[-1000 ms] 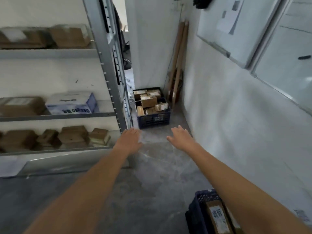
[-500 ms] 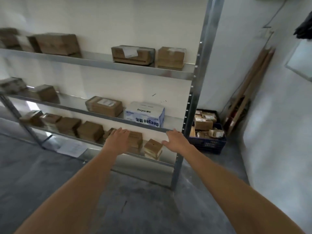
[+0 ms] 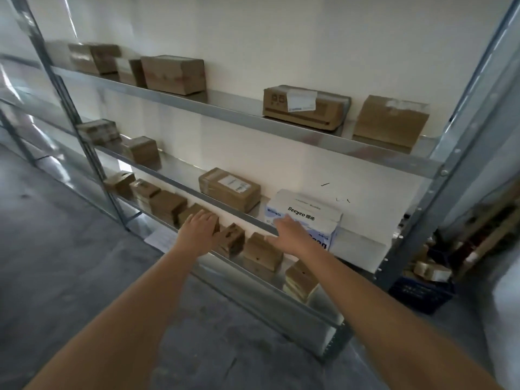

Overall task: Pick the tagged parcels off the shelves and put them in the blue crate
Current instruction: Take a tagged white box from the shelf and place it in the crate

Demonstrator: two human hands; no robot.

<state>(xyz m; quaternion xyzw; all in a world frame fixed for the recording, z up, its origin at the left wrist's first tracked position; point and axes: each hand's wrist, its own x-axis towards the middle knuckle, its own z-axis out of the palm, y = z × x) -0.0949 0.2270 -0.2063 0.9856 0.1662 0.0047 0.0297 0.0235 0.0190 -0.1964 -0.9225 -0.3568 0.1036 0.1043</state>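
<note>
Both my left hand (image 3: 198,232) and right hand (image 3: 289,234) reached empty, fingers relaxed, toward the shelves (image 3: 247,119). Labelled parcels (image 3: 229,189) sat there; the blue crate (image 3: 422,294) stood right. Checking each label first seemed wisest

Your left hand (image 3: 197,235) covers a low brown parcel (image 3: 194,213); the shelf post (image 3: 439,198) hides most of the blue crate (image 3: 422,294); far-left parcels (image 3: 92,57) are blurred.

Parcels (image 3: 229,189) sit along the shelves (image 3: 247,119); the crate (image 3: 422,294) stands on the floor right of them.
</note>
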